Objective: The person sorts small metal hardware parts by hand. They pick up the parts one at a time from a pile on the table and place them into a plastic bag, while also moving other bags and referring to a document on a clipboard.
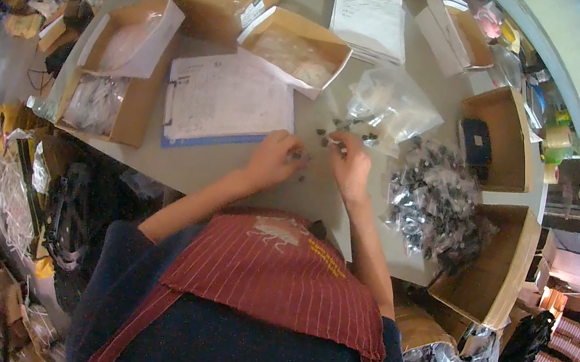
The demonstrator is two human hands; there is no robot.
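We noted both hands over the table (pixel 229 178), tips turned toward each other with a narrow gap between. The left hand (pixel 277 158) was curled, fingers bent inward; a dark bit showed at its tips, but we could not tell whether it was gripped. The right hand (pixel 349 162) had its thumb and forefinger drawn together among the small black pieces (pixel 369 139); whether they pinched one, we could not tell. We found those pieces scattered just beyond the right fingertips, some to their left, others to their right, so the right hand was the nearer. Their long axes were too small for us to read. Ahead and rightward of the right hand we saw clear plastic bags (pixel 388 101), and well to its right a heap of bagged dark parts (pixel 432 205), stretched lengthwise toward the body. Beyond the left hand we recorded a clipboard with papers (pixel 231 98)
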